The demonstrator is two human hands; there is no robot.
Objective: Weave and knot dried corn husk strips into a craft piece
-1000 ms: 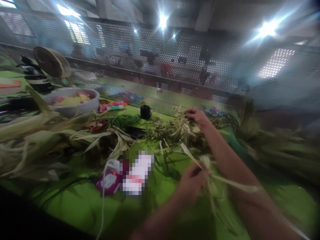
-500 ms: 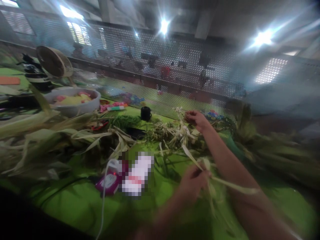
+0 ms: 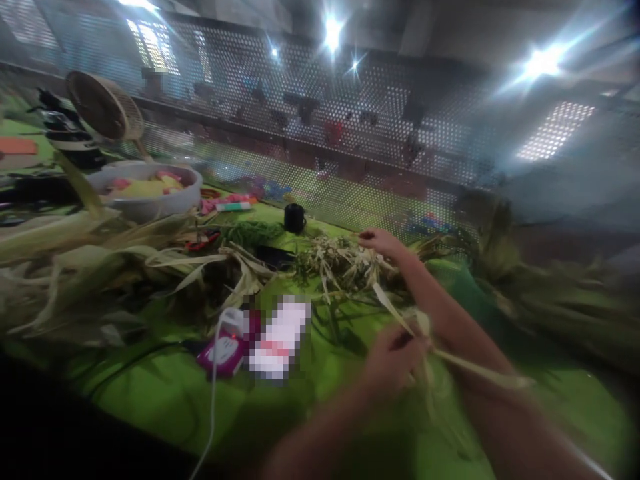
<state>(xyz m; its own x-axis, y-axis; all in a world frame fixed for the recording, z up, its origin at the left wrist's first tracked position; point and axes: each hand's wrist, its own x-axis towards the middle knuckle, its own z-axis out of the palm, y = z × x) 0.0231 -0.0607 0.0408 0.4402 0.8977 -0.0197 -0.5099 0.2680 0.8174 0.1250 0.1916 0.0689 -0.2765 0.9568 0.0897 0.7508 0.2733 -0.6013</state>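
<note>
- You have two grips in view: the left grip [image 3: 395,357] and the right grip [image 3: 383,241].
- You can pick out one pale leaf strip [image 3: 393,308] on its own.
- You face three loose heaps of husks and leaves: a left heap [image 3: 100,267], a middle heap [image 3: 345,263] and a right heap [image 3: 550,300]. The leaves in them are too many and too blurred to count.
- One grey bowl [image 3: 150,203].
- One small fan [image 3: 103,110].
- One black cup [image 3: 295,218].
- One magenta device [image 3: 223,352], with one white cable [image 3: 212,400].
- One masked white oblong [image 3: 280,337].
- One green surface [image 3: 150,400].
</note>
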